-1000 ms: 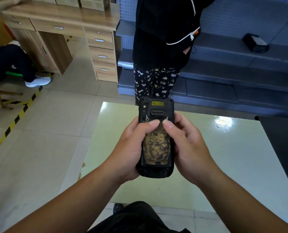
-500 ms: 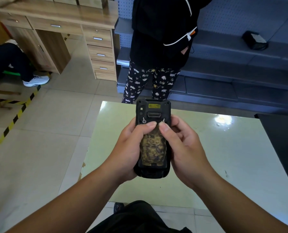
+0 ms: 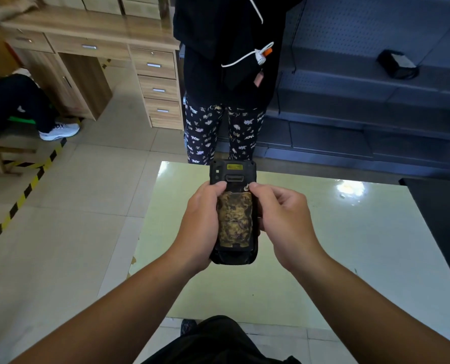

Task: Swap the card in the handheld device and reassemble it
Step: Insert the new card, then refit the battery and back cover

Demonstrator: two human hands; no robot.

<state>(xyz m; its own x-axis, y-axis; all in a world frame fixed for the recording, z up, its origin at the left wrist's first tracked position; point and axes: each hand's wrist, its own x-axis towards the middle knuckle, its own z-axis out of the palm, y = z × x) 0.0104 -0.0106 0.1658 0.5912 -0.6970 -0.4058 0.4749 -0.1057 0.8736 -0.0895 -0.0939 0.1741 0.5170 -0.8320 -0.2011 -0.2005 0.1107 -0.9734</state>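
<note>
Two hands on the device's back latches

Both hands held the handheld device (image 3: 233, 211) back-up above the pale table (image 3: 349, 245). It looked like the opening or closing of the mottled battery cover (image 3: 234, 222); which one, I could not tell. The left hand (image 3: 201, 224) was clamped around its left side, thumb on the left latch. The right hand (image 3: 284, 219), loosely curled beside it, pinched the right latch screw (image 3: 246, 187); turning it seemed next.
</note>
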